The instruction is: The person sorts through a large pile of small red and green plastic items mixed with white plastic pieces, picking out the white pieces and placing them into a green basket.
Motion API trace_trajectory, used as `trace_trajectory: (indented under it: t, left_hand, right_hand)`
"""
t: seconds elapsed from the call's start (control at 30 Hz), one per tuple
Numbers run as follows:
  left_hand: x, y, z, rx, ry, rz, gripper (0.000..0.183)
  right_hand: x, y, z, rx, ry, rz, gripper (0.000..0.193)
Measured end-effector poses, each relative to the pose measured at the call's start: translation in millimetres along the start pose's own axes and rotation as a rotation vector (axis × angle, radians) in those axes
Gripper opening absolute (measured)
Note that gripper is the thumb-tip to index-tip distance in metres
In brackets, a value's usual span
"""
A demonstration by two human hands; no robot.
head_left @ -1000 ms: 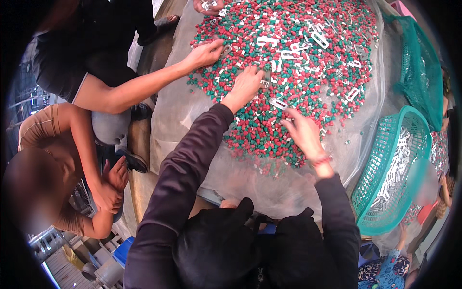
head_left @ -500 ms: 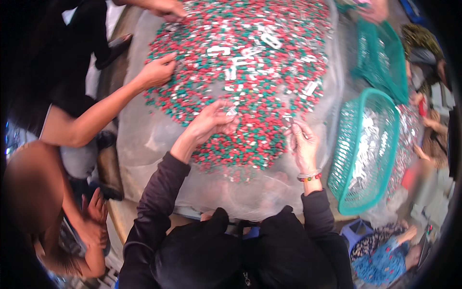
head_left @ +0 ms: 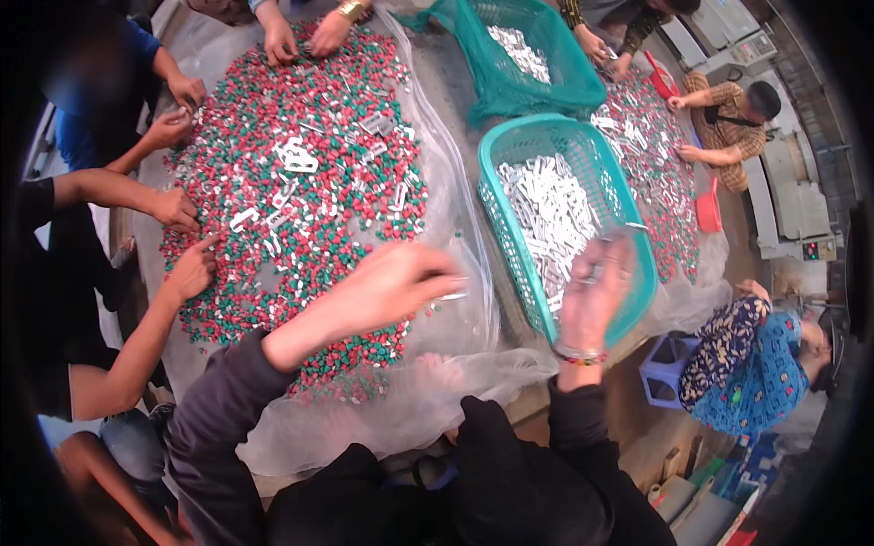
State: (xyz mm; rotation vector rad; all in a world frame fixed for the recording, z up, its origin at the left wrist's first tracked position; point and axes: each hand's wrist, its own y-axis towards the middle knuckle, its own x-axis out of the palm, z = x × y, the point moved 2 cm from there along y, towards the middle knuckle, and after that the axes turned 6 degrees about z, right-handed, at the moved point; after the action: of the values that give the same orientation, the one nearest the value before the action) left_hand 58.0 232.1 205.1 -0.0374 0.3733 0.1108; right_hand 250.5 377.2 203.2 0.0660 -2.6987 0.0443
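A broad spread of small red, green and white pebble-like pieces [head_left: 300, 232] lies on a translucent sheet [head_left: 446, 355], with flat silvery oblong slotted metal parts [head_left: 296, 156] scattered through it. My left hand [head_left: 391, 287] is above the right edge of this spread, fingers closed on a thin silvery metal part [head_left: 452, 295]. My right hand [head_left: 596, 287], blurred, is over the near end of a green plastic basket [head_left: 496, 196]. Its fingers are curled, with something greyish and shiny at them that I cannot make out. Many similar metal parts [head_left: 551, 214] fill the basket.
Beyond the basket stands another container draped in green netting [head_left: 492, 91]. Co-workers' hands [head_left: 187, 241] reach in from the left and far side. A second spread [head_left: 651, 182] with red scoops [head_left: 708, 207] lies to the right, beside a blue stool [head_left: 665, 369].
The view has swung right. Both my hands have moved right, the left one to the pile's edge, the right one from the pile to above the basket.
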Motion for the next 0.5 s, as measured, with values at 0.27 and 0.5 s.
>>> trace_trajectory:
  t: [0.27,0.5]
  left_hand:
    - [145,114,43,0.225,0.686,0.427,0.02]
    - [56,46,-131,-0.377,0.366,0.563,0.026]
  right_hand:
    - [-95,65,-36,-0.863,-0.998,0.218,0.021]
    - [-39,-12,7,-0.027,-0.226,-0.289,0.016]
